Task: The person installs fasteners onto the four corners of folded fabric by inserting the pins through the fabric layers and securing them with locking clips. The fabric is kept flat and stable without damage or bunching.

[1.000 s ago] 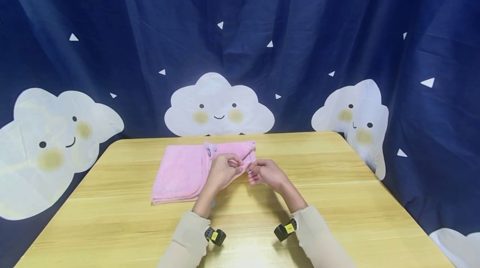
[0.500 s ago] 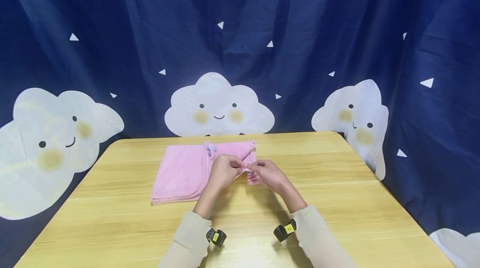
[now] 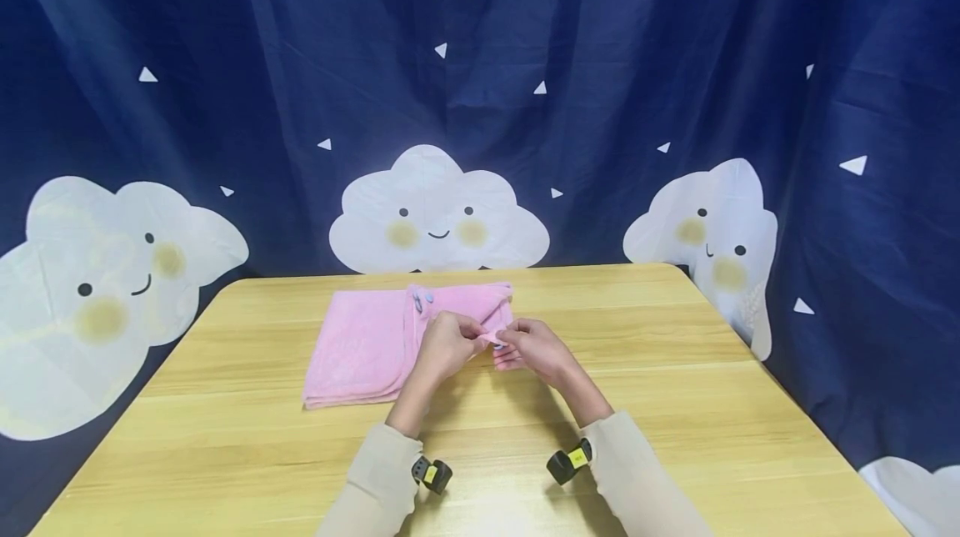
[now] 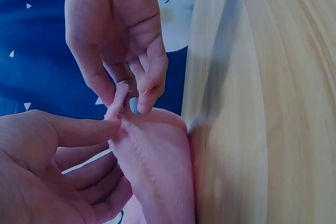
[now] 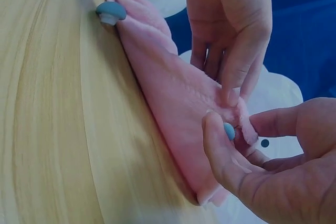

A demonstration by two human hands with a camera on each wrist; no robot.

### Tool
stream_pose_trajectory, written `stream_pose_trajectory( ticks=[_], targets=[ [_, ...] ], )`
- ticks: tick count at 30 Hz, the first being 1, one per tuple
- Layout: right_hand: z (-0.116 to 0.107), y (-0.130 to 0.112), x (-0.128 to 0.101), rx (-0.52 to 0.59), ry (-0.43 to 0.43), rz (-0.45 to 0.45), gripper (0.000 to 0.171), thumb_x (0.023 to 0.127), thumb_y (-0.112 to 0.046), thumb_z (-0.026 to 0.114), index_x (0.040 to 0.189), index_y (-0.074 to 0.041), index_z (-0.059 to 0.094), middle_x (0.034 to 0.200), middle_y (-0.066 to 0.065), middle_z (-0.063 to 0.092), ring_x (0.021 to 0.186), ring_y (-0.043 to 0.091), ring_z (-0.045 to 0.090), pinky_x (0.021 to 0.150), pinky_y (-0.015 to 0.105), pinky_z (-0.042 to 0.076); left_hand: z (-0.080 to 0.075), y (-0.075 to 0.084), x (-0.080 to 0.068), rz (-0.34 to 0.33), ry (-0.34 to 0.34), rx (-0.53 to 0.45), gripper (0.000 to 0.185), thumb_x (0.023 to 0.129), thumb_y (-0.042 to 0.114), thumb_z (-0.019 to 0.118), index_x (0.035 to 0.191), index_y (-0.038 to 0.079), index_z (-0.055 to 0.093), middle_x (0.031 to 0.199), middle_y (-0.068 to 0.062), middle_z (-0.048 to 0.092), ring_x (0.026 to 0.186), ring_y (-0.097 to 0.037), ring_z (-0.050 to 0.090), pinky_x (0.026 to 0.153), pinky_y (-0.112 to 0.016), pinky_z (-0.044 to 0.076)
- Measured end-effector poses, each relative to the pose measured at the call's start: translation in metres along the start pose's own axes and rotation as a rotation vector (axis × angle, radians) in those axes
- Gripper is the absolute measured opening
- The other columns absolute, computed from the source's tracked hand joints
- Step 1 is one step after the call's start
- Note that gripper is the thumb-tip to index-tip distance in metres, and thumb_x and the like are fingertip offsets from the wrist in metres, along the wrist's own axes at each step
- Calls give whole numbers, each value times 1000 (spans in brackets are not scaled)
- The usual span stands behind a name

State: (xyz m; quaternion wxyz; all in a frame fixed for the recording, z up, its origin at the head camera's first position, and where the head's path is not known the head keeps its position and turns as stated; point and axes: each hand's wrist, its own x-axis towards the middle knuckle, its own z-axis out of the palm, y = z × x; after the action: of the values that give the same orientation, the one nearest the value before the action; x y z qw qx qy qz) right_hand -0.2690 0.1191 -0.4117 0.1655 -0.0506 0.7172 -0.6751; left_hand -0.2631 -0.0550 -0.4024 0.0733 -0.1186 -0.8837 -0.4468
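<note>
A folded pink plush cloth (image 3: 367, 345) lies on the table, its right part folded over. My left hand (image 3: 448, 347) pinches the cloth's edge near the right corner, thumb on top, as the left wrist view shows. Facing it, my right hand (image 3: 534, 349) holds a raised flap of that edge between its fingers. A small blue mushroom-shaped fastener (image 5: 229, 131) sits among the right fingertips against the cloth; its stem is hidden. Another blue mushroom-shaped fastener (image 5: 111, 12) with a white base is beside the cloth's near edge in the right wrist view.
Two small bluish pieces (image 3: 417, 302) lie on the cloth's far part, by the fold. The wooden table (image 3: 675, 437) ends at a dark blue curtain (image 3: 480, 103) printed with white clouds and triangles. Both wrists carry black cameras (image 3: 432, 474).
The right fingers have shifted slightly at the cloth's corner. A pink flap now shows between the fingertips, where more of the blue fastener showed before. The left hand has barely moved.
</note>
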Motion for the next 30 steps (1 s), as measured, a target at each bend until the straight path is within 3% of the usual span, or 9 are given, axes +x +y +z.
stream_pose_trajectory(
  ticks=[11, 22, 30],
  targets=[
    [0, 1, 1, 18, -5, 10, 25, 103, -11, 52, 115, 11, 53, 93, 18, 68, 78, 19, 69, 81, 34, 61, -1, 2, -1, 4, -5, 25, 7, 81, 3, 80, 88, 5, 81, 86, -9, 79, 80, -18, 72, 74, -33, 57],
    [0, 2, 1, 34, -6, 8, 30, 101, -7, 50, 122, 15, 48, 103, 26, 66, 82, 22, 71, 84, 37, 61, 1, 2, -1, -22, -22, 29, 14, 79, -1, 79, 90, 6, 82, 89, -8, 79, 85, -20, 72, 78, -34, 57],
    [0, 3, 1, 43, -10, 2, 27, 99, -7, 50, 118, 13, 50, 98, 21, 67, 79, 21, 70, 83, 35, 61, 1, 2, -1, -30, -23, 29, 13, 78, 0, 80, 88, 8, 82, 88, -6, 79, 83, -17, 70, 76, -32, 55]
  ],
)
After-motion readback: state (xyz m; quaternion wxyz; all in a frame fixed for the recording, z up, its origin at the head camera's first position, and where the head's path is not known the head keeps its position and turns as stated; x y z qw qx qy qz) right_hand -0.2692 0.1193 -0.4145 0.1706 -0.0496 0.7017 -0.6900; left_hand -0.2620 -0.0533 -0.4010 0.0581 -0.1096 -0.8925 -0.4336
